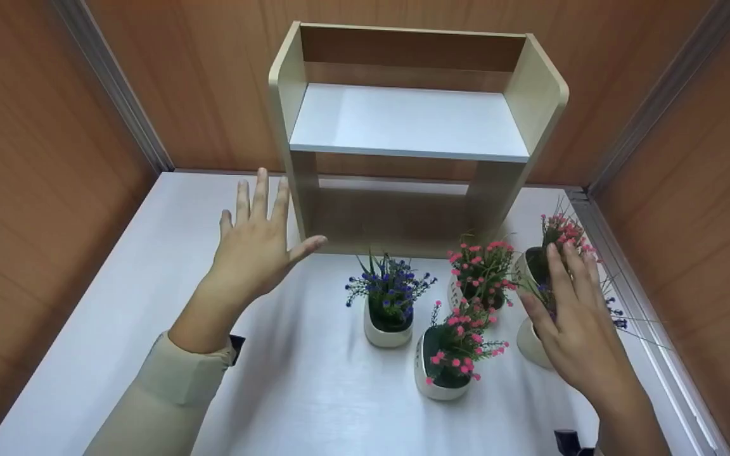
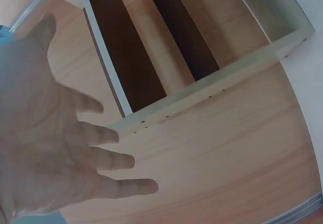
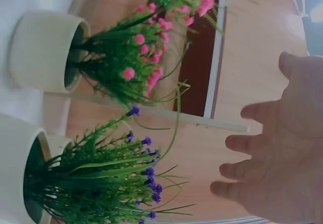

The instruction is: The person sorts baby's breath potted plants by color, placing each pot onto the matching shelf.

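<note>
My left hand point(image 1: 257, 250) hovers open, fingers straight and spread, just left of a light wooden shelf unit point(image 1: 403, 120) and holds nothing. The left wrist view shows that open palm point(image 2: 55, 148) facing the shelf unit point(image 2: 202, 88). My right hand point(image 1: 571, 316) is open too, held above a white pot point(image 1: 530, 345) of purple flowers at the right. In the right wrist view its fingers point(image 3: 252, 143) are spread beside the purple-flowered pot point(image 3: 15, 168) and a pink-flowered pot point(image 3: 43, 50), touching neither.
More white pots stand on the white table point(image 1: 149, 285): a blue-flowered one point(image 1: 388, 329), a pink one in front point(image 1: 441, 386), a pink one behind point(image 1: 479, 266) and one at far right point(image 1: 558, 231). Wood-panel walls point(image 1: 35, 158) enclose three sides.
</note>
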### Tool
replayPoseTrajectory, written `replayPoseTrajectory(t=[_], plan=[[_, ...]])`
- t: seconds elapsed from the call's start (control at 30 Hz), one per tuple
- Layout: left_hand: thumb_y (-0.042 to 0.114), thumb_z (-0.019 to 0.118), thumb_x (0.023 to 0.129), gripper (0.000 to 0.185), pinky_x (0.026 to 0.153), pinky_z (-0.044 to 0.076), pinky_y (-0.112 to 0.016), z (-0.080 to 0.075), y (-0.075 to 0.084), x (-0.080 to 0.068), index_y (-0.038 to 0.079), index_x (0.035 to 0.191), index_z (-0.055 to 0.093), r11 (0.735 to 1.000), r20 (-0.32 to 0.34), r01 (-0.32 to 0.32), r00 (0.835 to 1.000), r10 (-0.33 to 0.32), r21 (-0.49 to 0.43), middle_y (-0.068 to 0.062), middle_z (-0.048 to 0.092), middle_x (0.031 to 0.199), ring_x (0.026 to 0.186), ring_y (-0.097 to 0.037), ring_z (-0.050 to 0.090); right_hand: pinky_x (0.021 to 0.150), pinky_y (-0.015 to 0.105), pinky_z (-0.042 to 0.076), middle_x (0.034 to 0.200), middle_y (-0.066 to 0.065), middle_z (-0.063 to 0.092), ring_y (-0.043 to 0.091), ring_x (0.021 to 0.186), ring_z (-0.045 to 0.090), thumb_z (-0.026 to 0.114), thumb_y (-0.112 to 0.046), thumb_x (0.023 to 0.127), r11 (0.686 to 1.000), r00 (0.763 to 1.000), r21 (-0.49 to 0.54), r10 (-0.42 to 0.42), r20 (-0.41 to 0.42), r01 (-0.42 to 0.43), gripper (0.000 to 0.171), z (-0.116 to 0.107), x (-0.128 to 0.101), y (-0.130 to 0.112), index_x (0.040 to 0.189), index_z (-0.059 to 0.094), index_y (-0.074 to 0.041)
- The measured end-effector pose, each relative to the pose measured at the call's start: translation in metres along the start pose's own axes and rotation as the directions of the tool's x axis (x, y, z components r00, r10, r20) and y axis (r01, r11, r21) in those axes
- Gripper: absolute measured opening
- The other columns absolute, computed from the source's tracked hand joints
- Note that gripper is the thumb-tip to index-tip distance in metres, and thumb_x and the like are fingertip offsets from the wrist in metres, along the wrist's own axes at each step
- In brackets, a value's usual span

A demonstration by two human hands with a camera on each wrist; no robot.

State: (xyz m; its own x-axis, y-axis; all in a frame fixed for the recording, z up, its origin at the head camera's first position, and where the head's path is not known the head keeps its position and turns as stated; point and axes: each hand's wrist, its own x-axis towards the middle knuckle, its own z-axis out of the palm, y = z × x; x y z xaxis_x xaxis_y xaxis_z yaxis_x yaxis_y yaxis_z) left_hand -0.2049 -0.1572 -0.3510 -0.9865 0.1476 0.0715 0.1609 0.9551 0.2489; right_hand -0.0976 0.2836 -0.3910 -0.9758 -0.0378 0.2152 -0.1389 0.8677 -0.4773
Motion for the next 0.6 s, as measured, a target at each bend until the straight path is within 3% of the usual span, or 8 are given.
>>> replayPoseTrajectory(t=[0.13, 0.27, 0.43, 0.6], plan=[[0.084, 0.043, 0.1, 0.116, 0.127, 0.021, -0.081, -0.01, -0.012, 0.015, 0.009, 0.175, -0.003, 0.993, -0.028, 0.016, 0.999, -0.019, -0.118, -0.021, -0.004, 0.184, 0.169, -0.052, 0.007, 0.11, 0.093, 0.026, 0.185, 0.01, 0.005, 0.054, 0.167, 0.013, 0.062, -0.045, 0.11, 0.997, 0.998, 0.074, 0.018, 0.052, -0.022, 0.089, -0.001, -0.014, -0.001, 0.176, 0.003, -0.032], [0.087, 0.041, 0.098, 0.119, 0.131, 0.02, -0.075, -0.019, -0.026, 0.038, 0.012, 0.174, -0.01, 0.958, -0.043, 0.031, 0.998, -0.045, -0.284, -0.016, -0.004, 0.185, 0.17, -0.048, 0.011, 0.105, 0.086, 0.044, 0.182, 0.014, 0.012, 0.061, 0.155, 0.035, 0.066, -0.04, 0.109, 0.988, 0.992, 0.143, 0.04, 0.122, -0.058, 0.091, 0.005, -0.031, 0.003, 0.176, 0.005, -0.032], [0.084, 0.05, 0.097, 0.122, 0.136, 0.014, -0.069, -0.028, -0.035, 0.07, 0.015, 0.174, -0.013, 0.865, -0.065, 0.008, 0.997, -0.047, -0.502, -0.013, -0.005, 0.185, 0.172, -0.042, 0.007, 0.109, 0.058, 0.058, 0.167, 0.018, 0.037, 0.051, 0.146, 0.054, 0.074, -0.029, 0.105, 0.958, 0.974, 0.256, 0.073, 0.216, -0.129, 0.08, 0.025, -0.045, 0.015, 0.17, 0.029, -0.015], [0.074, 0.059, 0.099, 0.12, 0.137, 0.021, -0.062, -0.032, -0.032, 0.094, 0.013, 0.174, -0.011, 0.778, -0.056, -0.019, 0.998, -0.02, -0.628, -0.012, 0.0, 0.185, 0.171, -0.039, 0.015, 0.116, 0.049, 0.055, 0.163, 0.022, 0.043, 0.046, 0.15, 0.05, 0.083, -0.027, 0.097, 0.92, 0.912, 0.297, 0.128, 0.389, -0.256, 0.083, 0.046, -0.05, 0.036, 0.163, 0.037, -0.003]])
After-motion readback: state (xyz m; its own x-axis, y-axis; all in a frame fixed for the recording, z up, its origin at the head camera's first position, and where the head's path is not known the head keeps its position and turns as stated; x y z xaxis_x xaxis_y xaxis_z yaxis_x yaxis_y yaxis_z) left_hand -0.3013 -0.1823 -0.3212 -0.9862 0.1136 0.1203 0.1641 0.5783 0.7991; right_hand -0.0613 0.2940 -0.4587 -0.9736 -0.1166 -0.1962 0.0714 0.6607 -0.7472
